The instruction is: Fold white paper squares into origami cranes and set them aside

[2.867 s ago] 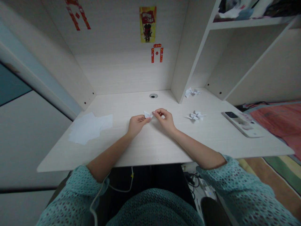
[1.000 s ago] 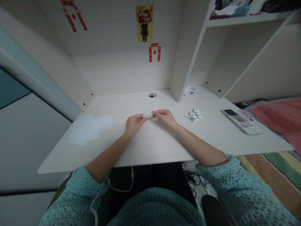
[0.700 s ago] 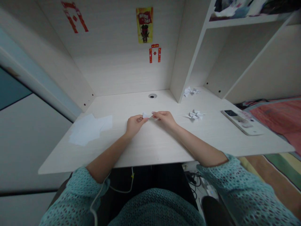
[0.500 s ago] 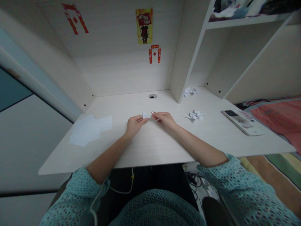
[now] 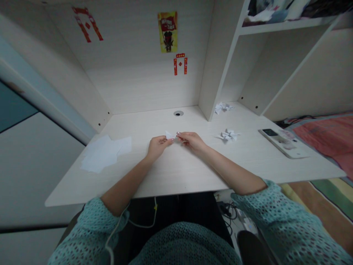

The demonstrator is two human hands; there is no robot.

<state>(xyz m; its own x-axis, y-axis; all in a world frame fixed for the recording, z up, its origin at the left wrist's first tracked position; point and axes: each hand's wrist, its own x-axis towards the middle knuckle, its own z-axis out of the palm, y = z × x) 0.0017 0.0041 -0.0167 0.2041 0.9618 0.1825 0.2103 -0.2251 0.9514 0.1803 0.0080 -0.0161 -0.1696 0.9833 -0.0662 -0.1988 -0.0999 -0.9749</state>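
Between my hands, above the middle of the desk, is a small folded piece of white paper (image 5: pixel 169 135). My left hand (image 5: pixel 158 146) pinches its left part between thumb and fingers. At the paper's right end, my right hand (image 5: pixel 192 140) has thumb and fingertips closed on the tip. The exact fold is too small to make out. Off to the right lies a small heap of folded white paper pieces (image 5: pixel 228 135), with a second heap (image 5: pixel 224 107) further back by the shelf divider. Flat sheets of white paper (image 5: pixel 100 154) are spread left of my left hand.
A phone (image 5: pixel 284 142) lies near the right end of the white desk (image 5: pixel 171 176). A round cable hole (image 5: pixel 178 113) is at the back. The upright divider (image 5: pixel 220 59) stands behind my right hand. A white cable (image 5: pixel 143 225) hangs below the front edge.
The folded paper is turned slightly, with its top now showing a narrower point. Both hands keep nearly the same place and grip. The whole view has shifted a little.
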